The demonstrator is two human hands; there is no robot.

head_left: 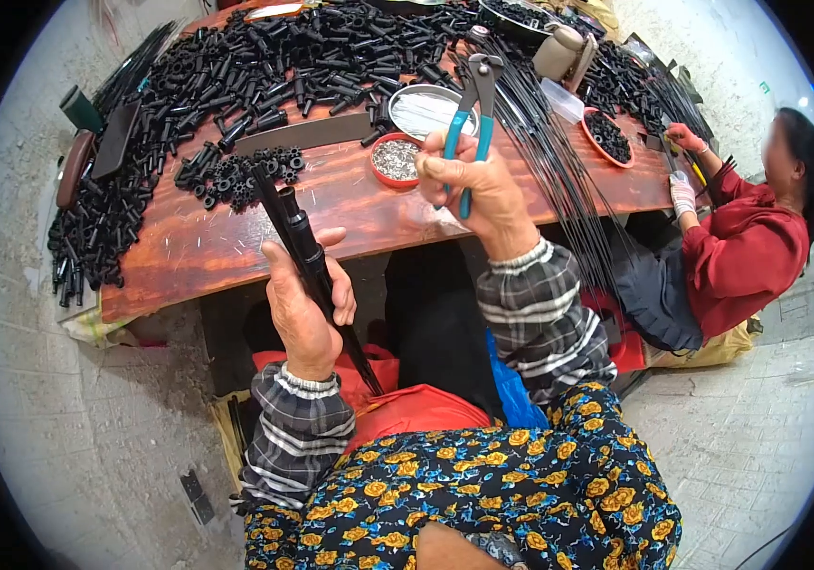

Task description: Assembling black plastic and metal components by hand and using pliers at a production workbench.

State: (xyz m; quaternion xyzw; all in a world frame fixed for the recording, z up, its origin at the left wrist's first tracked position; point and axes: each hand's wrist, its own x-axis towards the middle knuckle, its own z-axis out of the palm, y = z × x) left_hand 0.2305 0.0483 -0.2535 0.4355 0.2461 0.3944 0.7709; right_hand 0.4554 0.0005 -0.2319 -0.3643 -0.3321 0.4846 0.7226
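Note:
In front of the table's near edge, my left hand [307,304] is wrapped round a bundle of long black rods [310,255] with a ribbed, collared fitting. The bundle slants from above my fingers down toward my lap. My right hand [475,182] is raised over the table edge and grips a pair of end-cutting pliers [479,100] by the teal handles, jaws upward. What the thumb and forefinger may pinch besides the handles is too small to tell. Just left of that hand sits a red bowl of small silvery pieces [395,161].
A wooden table [170,249] bears a large heap of black tubular parts [302,57]. Behind the pliers lies a tray of thin white sticks [426,112]. Long black rods [559,171] overhang the table edge. At right a co-worker in red [754,242] wears gloves.

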